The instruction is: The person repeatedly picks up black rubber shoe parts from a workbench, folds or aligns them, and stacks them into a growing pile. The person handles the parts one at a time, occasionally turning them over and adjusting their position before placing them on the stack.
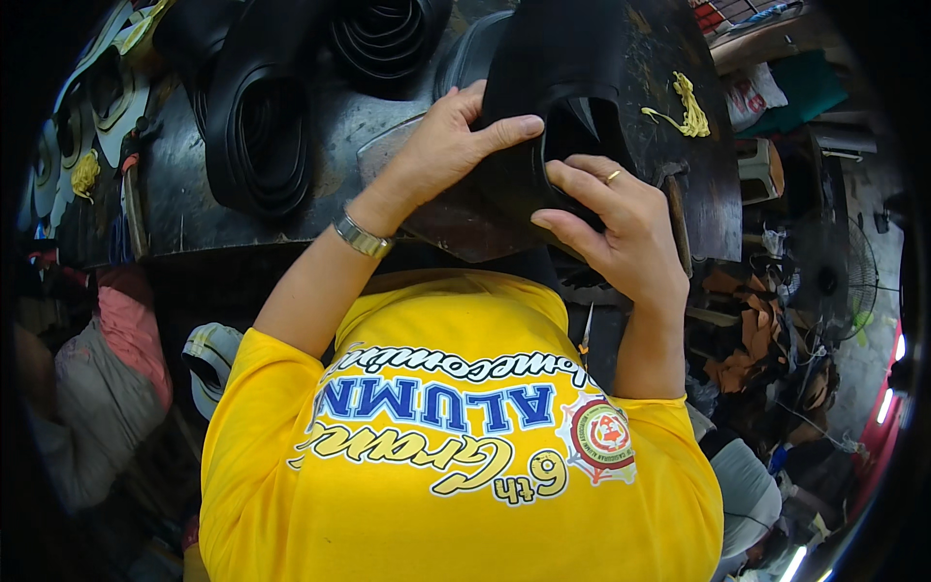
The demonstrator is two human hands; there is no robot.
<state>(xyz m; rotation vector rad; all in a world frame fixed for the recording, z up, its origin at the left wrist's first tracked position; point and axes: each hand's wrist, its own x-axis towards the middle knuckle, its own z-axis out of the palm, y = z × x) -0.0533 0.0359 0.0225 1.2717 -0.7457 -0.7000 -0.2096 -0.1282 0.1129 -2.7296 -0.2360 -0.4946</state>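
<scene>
Small cluttered workshop, likely rubber or shoe repair. Dark, worn worktop (194,184) carries coiled black rubber strips (260,136) far left and more coils (388,39) beyond. Yellow scraps (690,107) lie far right on it. Brown leather-like offcuts (752,339) pile up on the right, beside a standing fan (834,276). White cut-out soles (97,97) sit at the far left.
</scene>
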